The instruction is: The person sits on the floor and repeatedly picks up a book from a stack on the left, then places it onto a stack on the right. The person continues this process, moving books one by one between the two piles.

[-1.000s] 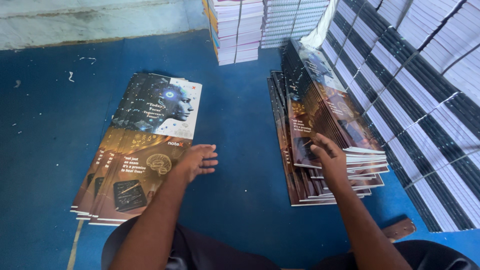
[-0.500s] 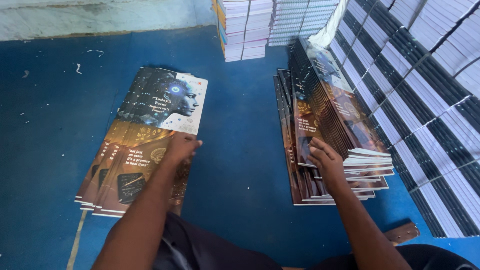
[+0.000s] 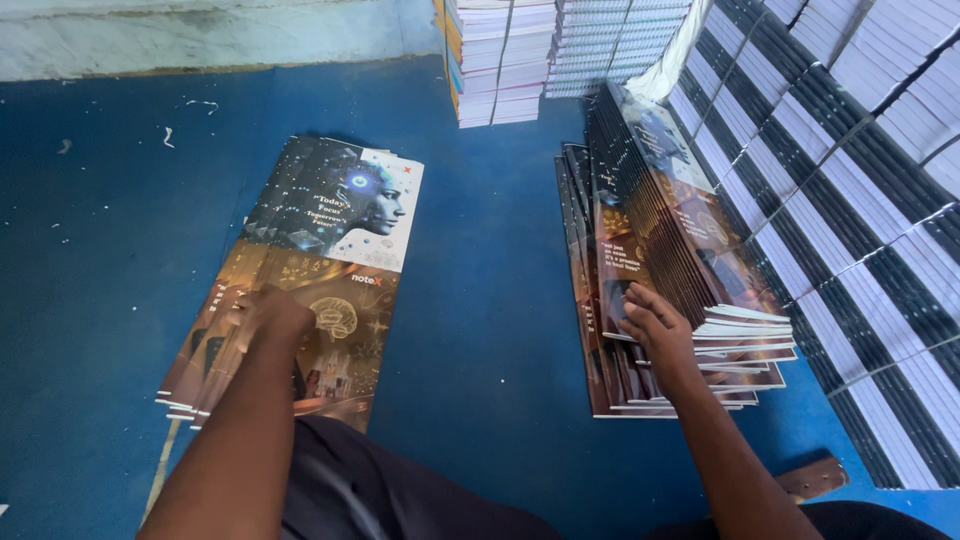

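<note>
The fanned pile of printed covers (image 3: 300, 290) lies flat on the blue floor (image 3: 480, 300), at the left of the view, its sheets stepped sideways so their long edges show along the left. The top sheet shows a pale robot-like head on a dark ground at the far end and a brown panel with a brain drawing at the near end. The left hand (image 3: 268, 312) rests on that brown panel, palm down, fingers curled loosely together and pressing on the paper rather than gripping it; nothing is held.

The right hand (image 3: 648, 318) lies on the second stack of covers (image 3: 650, 290), which sits on the floor to the right, well apart from the fanned pile. Its fingers are spread a little and bent over the near-left part of the top sheets, touching them; whether they pinch a sheet I cannot tell.

Between the two piles runs a bare strip of floor. Beyond the fanned pile the floor reaches a pale wall base (image 3: 200, 40). The right stack leans against rows of bundled notebooks (image 3: 850, 220), with no gap there. More tied bundles (image 3: 500, 60) stand at the far edge, and a brown strap end (image 3: 812, 478) lies near the right forearm.
</note>
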